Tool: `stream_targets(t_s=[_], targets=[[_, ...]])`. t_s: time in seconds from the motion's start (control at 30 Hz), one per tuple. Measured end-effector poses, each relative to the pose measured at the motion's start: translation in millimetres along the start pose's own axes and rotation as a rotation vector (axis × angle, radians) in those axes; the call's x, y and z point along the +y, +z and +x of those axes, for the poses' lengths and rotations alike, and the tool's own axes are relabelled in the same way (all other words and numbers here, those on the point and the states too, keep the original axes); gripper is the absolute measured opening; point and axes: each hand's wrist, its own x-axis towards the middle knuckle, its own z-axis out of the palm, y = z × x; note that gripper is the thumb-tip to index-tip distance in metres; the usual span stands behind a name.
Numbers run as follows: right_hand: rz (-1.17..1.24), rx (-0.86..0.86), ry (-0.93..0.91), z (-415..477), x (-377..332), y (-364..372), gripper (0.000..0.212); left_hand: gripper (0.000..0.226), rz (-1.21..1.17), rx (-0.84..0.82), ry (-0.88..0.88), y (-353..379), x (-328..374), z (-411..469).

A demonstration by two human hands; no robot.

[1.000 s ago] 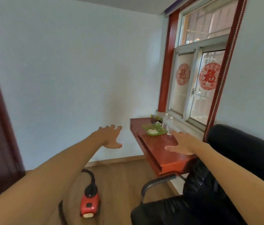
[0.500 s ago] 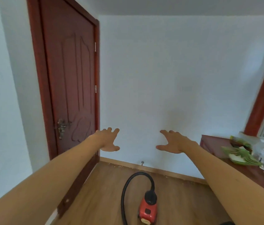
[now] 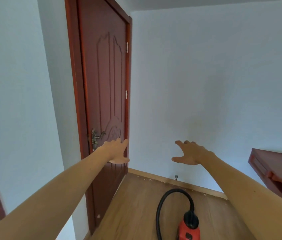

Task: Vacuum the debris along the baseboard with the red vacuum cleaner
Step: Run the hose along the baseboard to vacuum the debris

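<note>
The red vacuum cleaner (image 3: 188,230) sits on the wood floor at the bottom middle, cut off by the frame edge. Its black hose (image 3: 174,192) loops up and over to the left. Small pale debris (image 3: 147,178) lies scattered along the wooden baseboard (image 3: 194,186) under the white wall. My left hand (image 3: 117,151) is stretched forward at chest height, fingers apart, holding nothing. My right hand (image 3: 188,153) reaches forward too, fingers spread and empty. Both hands are well above the vacuum cleaner.
A dark red door (image 3: 105,101) stands open on the left, its edge near the corner, with a metal handle (image 3: 96,136). A red wooden desk (image 3: 273,170) juts in from the right edge. A small doorstop (image 3: 176,177) sits at the baseboard.
The view has swung left, away from the window, chair and desk, to the door and corner. Both hands stayed outstretched and empty. The vacuum cleaner now appears right of centre.
</note>
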Motion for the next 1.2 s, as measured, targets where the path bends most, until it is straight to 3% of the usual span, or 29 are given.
stream_targets(t_s=[0.7, 1.2], targets=[[0.038, -0.063, 0.036, 286, 83, 35, 0.089, 0.084, 0.022, -0.081, -0.001, 22, -42, 279], [0.038, -0.114, 0.054, 427, 98, 58, 0.089, 0.083, -0.012, -0.114, 0.019, 46, -82, 447]])
